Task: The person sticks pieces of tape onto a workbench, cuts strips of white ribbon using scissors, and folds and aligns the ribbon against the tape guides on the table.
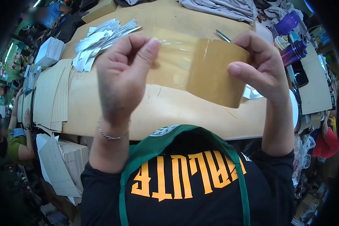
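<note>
Left hand [123,77] is pinching clear plastic tape [172,56], stretching rightward. Right hand [265,69] is gripping its wide brown cylindrical roll [216,73].

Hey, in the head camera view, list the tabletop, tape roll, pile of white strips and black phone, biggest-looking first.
1. Tabletop
2. Tape roll and pile of white strips: unsure, as the roll is nearer the camera
3. Black phone

A wide, tan tape roll [217,71] hangs tilted in midair, its clear strip [174,56] (shiny and creased) stretched out leftward.
</note>
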`<state>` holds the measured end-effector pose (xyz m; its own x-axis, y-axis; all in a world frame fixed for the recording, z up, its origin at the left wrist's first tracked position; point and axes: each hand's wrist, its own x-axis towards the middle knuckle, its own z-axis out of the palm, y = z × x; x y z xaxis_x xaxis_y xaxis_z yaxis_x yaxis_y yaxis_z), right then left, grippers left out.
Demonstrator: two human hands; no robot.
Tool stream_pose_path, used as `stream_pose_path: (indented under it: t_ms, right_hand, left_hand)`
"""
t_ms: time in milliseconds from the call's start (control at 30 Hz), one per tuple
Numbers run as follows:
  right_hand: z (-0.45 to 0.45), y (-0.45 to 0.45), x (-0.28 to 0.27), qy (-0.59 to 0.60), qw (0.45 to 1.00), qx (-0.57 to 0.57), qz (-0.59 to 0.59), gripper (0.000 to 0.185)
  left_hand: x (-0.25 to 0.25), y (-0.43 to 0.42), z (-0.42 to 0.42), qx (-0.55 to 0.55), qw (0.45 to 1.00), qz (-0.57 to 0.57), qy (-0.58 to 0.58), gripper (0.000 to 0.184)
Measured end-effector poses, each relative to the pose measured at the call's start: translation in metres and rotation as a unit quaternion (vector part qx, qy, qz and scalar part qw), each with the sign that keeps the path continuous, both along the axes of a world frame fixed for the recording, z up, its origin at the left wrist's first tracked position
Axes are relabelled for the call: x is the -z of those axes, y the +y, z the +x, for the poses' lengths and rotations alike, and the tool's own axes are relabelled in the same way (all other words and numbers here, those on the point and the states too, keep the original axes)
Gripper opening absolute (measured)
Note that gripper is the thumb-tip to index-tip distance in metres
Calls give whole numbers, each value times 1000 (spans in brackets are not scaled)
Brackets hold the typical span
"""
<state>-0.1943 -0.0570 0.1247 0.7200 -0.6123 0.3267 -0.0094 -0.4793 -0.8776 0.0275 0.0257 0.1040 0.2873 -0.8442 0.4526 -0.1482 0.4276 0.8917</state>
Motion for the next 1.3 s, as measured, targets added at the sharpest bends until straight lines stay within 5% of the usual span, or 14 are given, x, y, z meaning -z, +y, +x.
stream_pose_path:
  t_ms: [167,267,400,500,633,667,767,900,1300]
  right_hand:
    - [12,-3,11,362,922,92,-101,42]
    - [18,-8,47,409,907,76,-61,41]
    - [15,-20,66,434,897,-73,49,47]
    - [-3,-28,102,249,946,-122,169,39]
    - [-1,-8,95,181,976,-47,110,31]
    - [1,-8,89,171,970,-18,171,32]
    - [7,-18,85,230,961,50,144,30]
    - [26,-30,95,289,954,75,5,31]
    - [53,-44,97,389,914,107,-47,31]
  left_hand:
    - [73,9,-3,18,976,146,159,12]
    - [111,14,-2,17,954,222,201,10]
    - [141,11,13,1,906,292,307,7]
    - [145,17,24,-25,899,288,328,6]
    - [138,24,29,1,896,285,339,6]
    - [136,25,29,19,897,284,337,7]
    - [156,12,15,9,923,292,249,9]
    - [163,-21,11,-59,940,336,-13,18]
    - [182,-34,13,-129,939,200,-249,20]
